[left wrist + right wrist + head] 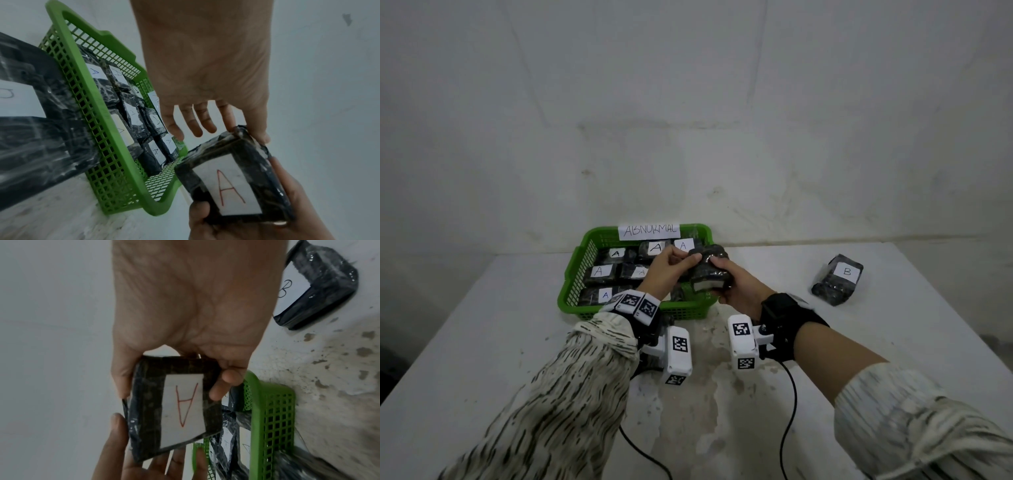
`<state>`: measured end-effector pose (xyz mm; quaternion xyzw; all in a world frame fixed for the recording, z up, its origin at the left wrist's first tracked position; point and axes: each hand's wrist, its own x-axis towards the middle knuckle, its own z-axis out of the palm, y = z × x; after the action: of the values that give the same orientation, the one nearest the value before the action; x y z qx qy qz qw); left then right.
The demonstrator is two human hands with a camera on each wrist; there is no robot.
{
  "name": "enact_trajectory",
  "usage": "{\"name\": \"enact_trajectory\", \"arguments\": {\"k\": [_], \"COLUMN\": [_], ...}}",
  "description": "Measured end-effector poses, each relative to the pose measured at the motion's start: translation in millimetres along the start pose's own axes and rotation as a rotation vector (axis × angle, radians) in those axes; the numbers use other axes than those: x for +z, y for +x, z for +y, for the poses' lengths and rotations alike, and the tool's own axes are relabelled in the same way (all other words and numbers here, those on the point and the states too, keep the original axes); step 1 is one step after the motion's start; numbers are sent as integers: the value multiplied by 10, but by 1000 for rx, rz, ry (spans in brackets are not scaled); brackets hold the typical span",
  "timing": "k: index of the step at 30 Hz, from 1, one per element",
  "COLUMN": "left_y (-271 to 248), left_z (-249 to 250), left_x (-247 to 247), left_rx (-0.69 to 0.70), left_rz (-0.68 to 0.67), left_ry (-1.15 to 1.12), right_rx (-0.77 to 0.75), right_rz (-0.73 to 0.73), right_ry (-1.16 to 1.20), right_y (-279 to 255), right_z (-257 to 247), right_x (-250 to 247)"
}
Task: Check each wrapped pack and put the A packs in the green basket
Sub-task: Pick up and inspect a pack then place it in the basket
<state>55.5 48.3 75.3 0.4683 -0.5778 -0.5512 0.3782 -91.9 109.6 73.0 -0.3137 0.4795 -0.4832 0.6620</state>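
Green basket (571, 274), frame centre, already has several A packs. Both hands, left hand (666, 270) and right hand (739, 291), clamped on another A pack (709, 270) above it. B pack (837, 279) sits right on counter (859, 342).

A dark wrapped pack (709, 270) with a white label and a red A is held up in the air, tilted, just at the 3 o'clock edge of the green basket (571, 274). The label can be seen in the wrist views. The basket is made of plastic mesh, and a paper sign (649, 231) is stuck on its 12 o'clock wall. Several dark packs with A labels (599, 272) are laid flat inside it, side by side. One more dark pack, marked B (838, 279), is left at 3 o'clock, well apart from the basket.
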Motion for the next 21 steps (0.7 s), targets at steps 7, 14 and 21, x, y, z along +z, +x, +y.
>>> {"name": "enact_trajectory", "arguments": {"k": [7,14,21], "left_y": [-11,-88,-115], "left_z": [-84,-67,-87], "left_x": [-19,-57,-109], "left_rx": [-64,-147,-216], "left_rz": [-15,-21,-91], "left_ry": [-53,-90,-121], "right_rx": [-16,87,211], "right_rz": [-45,1,30], "right_ry": [-27,-365,-438], "right_y": [38,37,201], "right_z": [51,35,118], "right_x": [24,75,12]}}
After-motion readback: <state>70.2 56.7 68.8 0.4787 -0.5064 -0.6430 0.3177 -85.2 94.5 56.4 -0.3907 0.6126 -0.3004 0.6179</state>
